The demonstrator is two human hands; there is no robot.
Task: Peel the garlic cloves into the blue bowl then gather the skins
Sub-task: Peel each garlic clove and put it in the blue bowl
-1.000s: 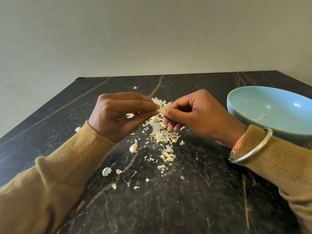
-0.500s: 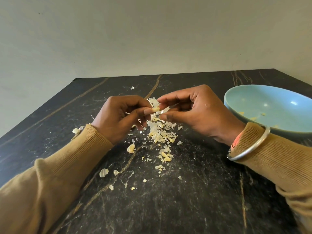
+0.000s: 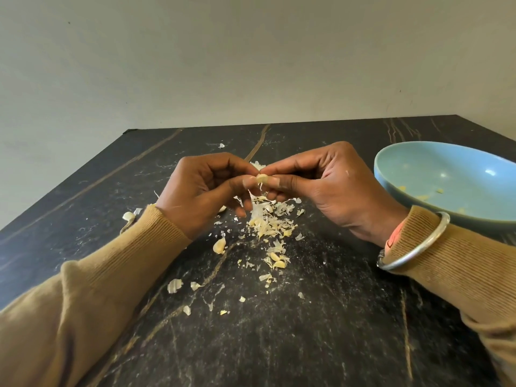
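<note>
**Q:** How were the hands engaged?

**A:** A garlic clove (image 3: 262, 179) was pinched from both sides. It was gripped by the thumb and fingertips of the left hand (image 3: 203, 191) and by those of the right hand (image 3: 321, 188). Both hands were held raised above the tabletop (image 3: 307, 331). A thin strip of skin was seen hanging from the clove.

**Q:** Where were the remaining items located?

**A:** A pile of skins (image 3: 269, 224) was spread on the tabletop directly beneath the hands. Scattered flakes were found nearer the person, between the two forearms. A loose clove (image 3: 219, 245) was noted just beside the left wrist. The blue bowl (image 3: 446, 169) was placed to the right of the right hand, near it but apart. Small yellowish bits were observed inside; what they were could not be determined. A metal bangle (image 3: 413, 247) was worn over the right sleeve.
</note>
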